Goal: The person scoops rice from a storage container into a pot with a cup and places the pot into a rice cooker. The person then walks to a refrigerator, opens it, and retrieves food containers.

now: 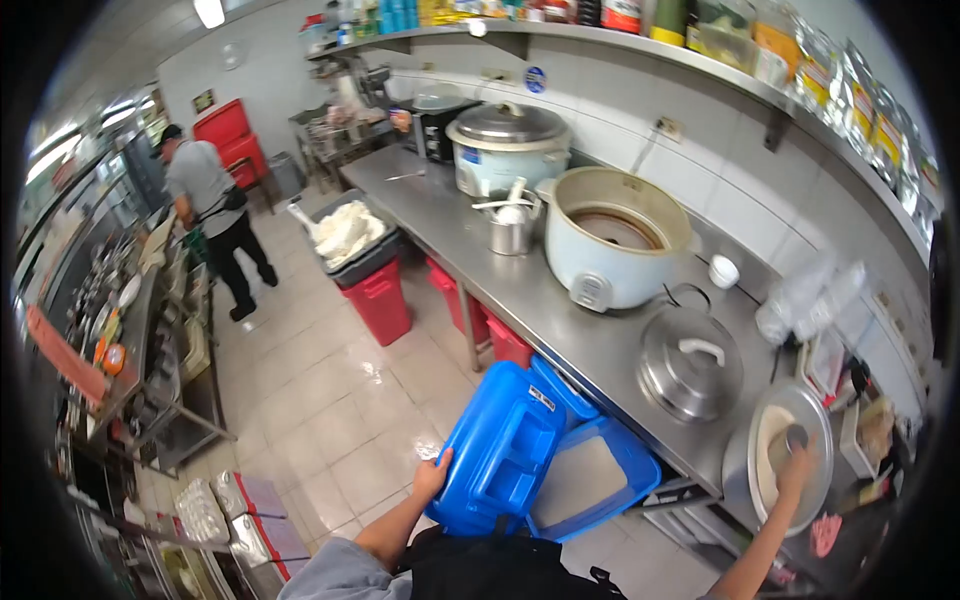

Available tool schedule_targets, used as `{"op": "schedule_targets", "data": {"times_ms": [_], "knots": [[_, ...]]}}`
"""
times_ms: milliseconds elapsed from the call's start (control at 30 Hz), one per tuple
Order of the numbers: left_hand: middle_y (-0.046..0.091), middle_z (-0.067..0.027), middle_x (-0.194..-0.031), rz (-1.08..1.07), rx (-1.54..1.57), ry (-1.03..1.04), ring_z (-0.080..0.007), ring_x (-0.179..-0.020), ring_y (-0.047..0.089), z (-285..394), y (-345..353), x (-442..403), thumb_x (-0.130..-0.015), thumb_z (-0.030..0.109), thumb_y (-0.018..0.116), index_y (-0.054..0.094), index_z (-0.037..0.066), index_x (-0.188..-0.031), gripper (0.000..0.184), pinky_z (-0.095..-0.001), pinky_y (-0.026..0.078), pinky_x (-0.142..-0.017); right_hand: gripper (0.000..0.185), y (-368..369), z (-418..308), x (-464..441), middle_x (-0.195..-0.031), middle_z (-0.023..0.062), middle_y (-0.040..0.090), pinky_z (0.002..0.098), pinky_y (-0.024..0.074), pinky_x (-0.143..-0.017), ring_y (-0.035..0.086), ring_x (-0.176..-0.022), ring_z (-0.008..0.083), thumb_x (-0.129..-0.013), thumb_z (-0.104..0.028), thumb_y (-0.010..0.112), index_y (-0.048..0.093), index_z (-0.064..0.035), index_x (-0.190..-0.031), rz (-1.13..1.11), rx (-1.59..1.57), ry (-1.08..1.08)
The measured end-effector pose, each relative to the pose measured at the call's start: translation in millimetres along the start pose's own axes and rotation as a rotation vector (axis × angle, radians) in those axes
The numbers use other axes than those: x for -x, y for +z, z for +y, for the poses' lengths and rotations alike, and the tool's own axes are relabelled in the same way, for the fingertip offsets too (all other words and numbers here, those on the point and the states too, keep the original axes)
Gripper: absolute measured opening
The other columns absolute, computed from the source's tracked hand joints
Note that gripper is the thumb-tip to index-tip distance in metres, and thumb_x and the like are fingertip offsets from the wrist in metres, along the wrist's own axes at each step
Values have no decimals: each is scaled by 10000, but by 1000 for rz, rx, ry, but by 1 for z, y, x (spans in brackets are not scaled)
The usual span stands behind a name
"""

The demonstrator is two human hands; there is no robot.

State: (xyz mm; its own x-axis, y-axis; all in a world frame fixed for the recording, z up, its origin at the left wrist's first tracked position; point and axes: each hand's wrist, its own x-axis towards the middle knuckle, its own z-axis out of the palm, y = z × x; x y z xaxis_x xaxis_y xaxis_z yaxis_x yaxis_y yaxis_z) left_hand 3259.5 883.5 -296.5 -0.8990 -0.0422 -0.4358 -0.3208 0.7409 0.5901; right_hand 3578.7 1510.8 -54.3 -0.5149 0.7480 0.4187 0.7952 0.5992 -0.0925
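Observation:
My left hand (432,476) grips the edge of a blue plastic lid (500,450), which is tilted up in front of me. Below and to its right stands an open blue bin (640,482) holding a pale, grain-like fill. On the far right, my right hand (798,468) reaches into a silver metal pot (738,475), its fingers closed around a small metal cup (796,436). Pale grain, which looks like uncooked rice (770,440), lies inside this pot. The cup's contents cannot be made out.
Along the steel counter (520,300) stand an open rice cooker (600,270), a lidded cooker (510,150) and a metal lid (690,365). Red bins (380,300) stand beside and under it. A co-worker (215,190) stands at the left worktable. A loaded shelf (560,30) runs overhead.

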Motion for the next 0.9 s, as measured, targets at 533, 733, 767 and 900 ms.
{"op": "schedule_targets", "data": {"times_ms": [533, 733, 767, 900], "knots": [[681, -208, -904, -490, 90, 80, -247, -817, 669, 53, 55, -21, -805, 712, 502, 648, -117, -1008, 866, -330, 521, -758, 1373, 177, -245, 353, -1303, 265, 461, 335, 529, -705, 606, -960, 284, -652, -758, 640, -185, 14, -1431, -1339, -1074, 685], [680, -195, -927, -768, 2, 109, -214, -838, 666, 88, 116, -36, -788, 713, 533, 642, -102, -1046, 862, -320, 526, -779, 1468, 190, -244, 394, -1324, 375, 377, 425, 422, -963, 471, -1200, 413, -580, -719, 730, -235, 14, -1409, -1111, -576, 692], [681, -192, -924, -801, 19, 115, -212, -837, 666, 91, 127, -37, -789, 713, 532, 643, -103, -1039, 860, -320, 527, -778, 1432, 192, -239, 397, -1316, 403, 358, 474, 353, -1013, 461, -1183, 450, -605, -706, 723, -206, 21, -1417, -1089, -639, 701], [688, -172, -897, -743, -18, 186, -236, -831, 665, 116, 165, -50, -796, 682, 555, 666, -59, -1019, 781, -332, 520, -772, 1316, 207, -240, 376, -1304, 448, 287, 516, 342, -1010, 394, -1185, 532, -641, -624, 748, -91, -33, -1465, -700, -631, 638]]}}
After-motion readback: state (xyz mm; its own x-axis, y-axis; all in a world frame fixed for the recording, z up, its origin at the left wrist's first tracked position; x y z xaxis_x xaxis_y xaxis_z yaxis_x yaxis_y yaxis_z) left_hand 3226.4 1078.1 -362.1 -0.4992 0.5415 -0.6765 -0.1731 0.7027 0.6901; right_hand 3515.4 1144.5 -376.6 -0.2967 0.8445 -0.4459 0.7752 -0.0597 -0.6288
